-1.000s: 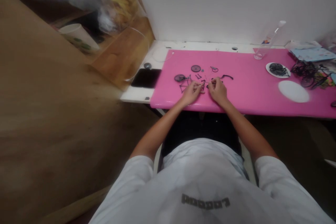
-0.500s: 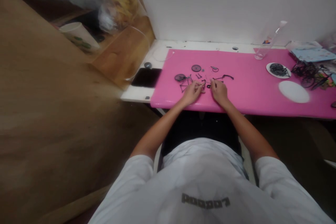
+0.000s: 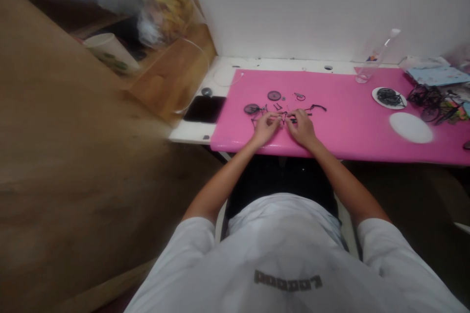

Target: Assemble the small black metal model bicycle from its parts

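My left hand (image 3: 267,128) is closed in a pinch at a small dark bicycle part (image 3: 284,116), which shows between my two hands. From the other side my right hand (image 3: 301,128) reaches close to the same part, its fingers pressed together; what they hold is too small to make out. Just left of my left hand lies a model bicycle frame with a wheel (image 3: 251,108). Beyond the hands are a loose wheel (image 3: 273,96), a pair of short dark pieces (image 3: 278,106) and a small looped part (image 3: 300,97). A long curved dark part (image 3: 318,107) rests right of my right hand.
A pink mat (image 3: 341,122) covers the table. To the right are a white plate with dark wheels (image 3: 378,100), a white disc (image 3: 411,128), a heap of model bicycles (image 3: 428,102) and a clear bottle (image 3: 372,66). A black phone-like slab (image 3: 204,109) lies at left.
My right hand has moved left, bringing its fingertips closer to my left hand and the small dark part. My left hand has barely moved.
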The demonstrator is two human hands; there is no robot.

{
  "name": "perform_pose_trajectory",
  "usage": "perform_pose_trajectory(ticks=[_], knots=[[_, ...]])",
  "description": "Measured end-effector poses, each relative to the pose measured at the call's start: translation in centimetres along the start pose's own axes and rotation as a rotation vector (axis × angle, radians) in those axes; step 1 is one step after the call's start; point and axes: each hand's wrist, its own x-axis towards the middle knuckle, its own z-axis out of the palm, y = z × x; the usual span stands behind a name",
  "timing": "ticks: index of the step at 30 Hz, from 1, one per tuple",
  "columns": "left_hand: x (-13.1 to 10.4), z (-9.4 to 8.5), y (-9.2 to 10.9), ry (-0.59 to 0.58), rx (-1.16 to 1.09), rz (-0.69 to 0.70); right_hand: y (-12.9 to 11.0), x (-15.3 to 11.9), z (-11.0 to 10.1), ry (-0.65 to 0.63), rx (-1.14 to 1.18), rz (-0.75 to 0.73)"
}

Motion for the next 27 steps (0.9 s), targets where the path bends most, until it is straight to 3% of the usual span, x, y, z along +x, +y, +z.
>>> perform_pose_trajectory(ticks=[7,17,22,24,27], knots=[[0.2,-0.3,0.5,0.042,0.154,0.073,-0.3,-0.2,-0.2,-0.112,-0.048,-0.028],[0.3,-0.8,1.8,0.044,0.249,0.099,0.1,0.1,0.0,-0.084,-0.026,-0.017],[1.0,-3.5,4.3,0.008,0.532,0.161,0.0,0.1,0.0,-0.064,-0.019,-0.004],[1.3,-4.9,5.1,-0.027,0.636,0.145,-0.1,0.1,0.0,-0.065,-0.021,0.002],[1.3,-6.7,5.2,0.010,0.740,0.070,-0.2,0.0,0.0,-0.068,-0.029,0.009]])
